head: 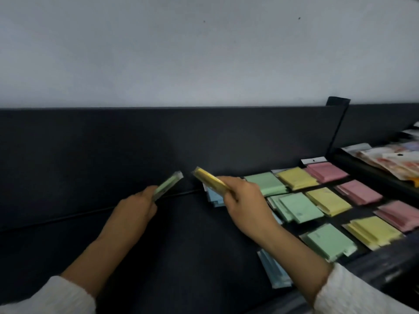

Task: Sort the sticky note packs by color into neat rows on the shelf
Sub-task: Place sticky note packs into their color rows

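My left hand [136, 206] grips a green sticky note pack [169, 184], held edge-on above the dark shelf [90, 241]. A yellow pack [209, 179] is pinched in my right hand [246, 200], tilted up to the left. On the right side of the shelf lie rows of packs by colour: green packs [292, 206], yellow packs [326, 200] and pink packs [358, 191]. Blue packs [214, 197] are partly hidden under my right hand, and more blue packs [275, 271] show below my right forearm.
A dark back panel [158, 137] rises behind the shelf, with a pale wall above. A black divider [337, 130] separates a neighbouring bin [367, 172] of white and red packaged goods [394, 160] at the far right.
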A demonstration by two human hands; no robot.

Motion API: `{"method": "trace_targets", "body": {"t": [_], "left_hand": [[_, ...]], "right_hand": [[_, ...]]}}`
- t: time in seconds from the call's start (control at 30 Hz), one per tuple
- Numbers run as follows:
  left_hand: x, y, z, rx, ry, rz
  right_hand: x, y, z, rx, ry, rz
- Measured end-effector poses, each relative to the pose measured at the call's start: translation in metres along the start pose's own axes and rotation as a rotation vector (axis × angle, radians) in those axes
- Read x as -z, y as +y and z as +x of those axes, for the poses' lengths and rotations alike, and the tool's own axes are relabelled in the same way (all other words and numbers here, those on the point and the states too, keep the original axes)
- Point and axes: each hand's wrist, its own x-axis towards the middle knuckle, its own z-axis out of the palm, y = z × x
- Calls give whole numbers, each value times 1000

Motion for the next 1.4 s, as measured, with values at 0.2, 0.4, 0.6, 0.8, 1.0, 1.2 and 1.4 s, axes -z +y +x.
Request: {"method": "trace_targets", "body": {"t": [0.2, 0.4, 0.6, 0.8, 1.0, 1.2, 1.4], "left_hand": [[7, 20, -6, -82, 182, -13], [-1, 48, 4, -290, 364, 200], [-13, 106, 20, -329, 444, 327], [-54, 181, 39, -242, 442, 241], [-83, 248, 53, -74, 421, 89], [-91, 276, 55, 23, 375, 193], [-88, 287, 56, 56, 378, 292]], "right_hand": [[17, 12, -9, 55, 37, -25], [47, 52, -14, 349, 79, -420], [97, 119, -8, 553, 2, -578], [163, 206, 7, 489, -97, -509], [209, 282, 39, 327, -289, -511], [193, 304, 76, 383, -241, -487], [181, 299, 84, 397, -248, -566]]}}
